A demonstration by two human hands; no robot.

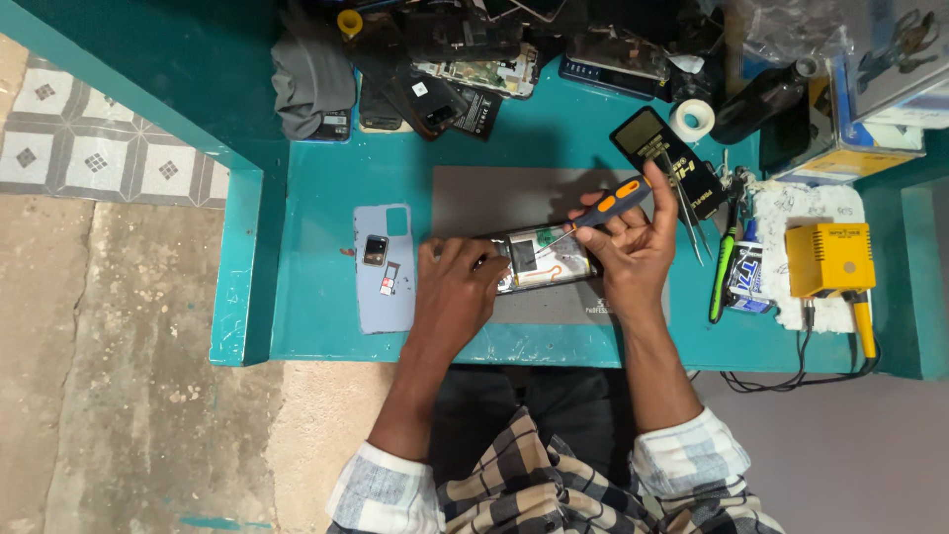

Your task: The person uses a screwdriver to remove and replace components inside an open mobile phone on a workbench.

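Right hand (633, 247) is closed around an orange-and-black screwdriver (610, 206), its tip lowered onto the opened phone (544, 259) lying just left of that hand on a grey work mat (484, 198). Left hand (457, 287) rests fingers-down on the phone's left end, pinning it flat. Further left lies a pale blue back cover (384, 269). Right of the screwdriver hand: tweezers (692, 222), a green-handled tool (723, 272) and a yellow soldering station (830, 259). Bench surface is a teal table (316, 326); beyond its left edge, bare concrete floor (119, 376) and patterned tiles (89, 148).
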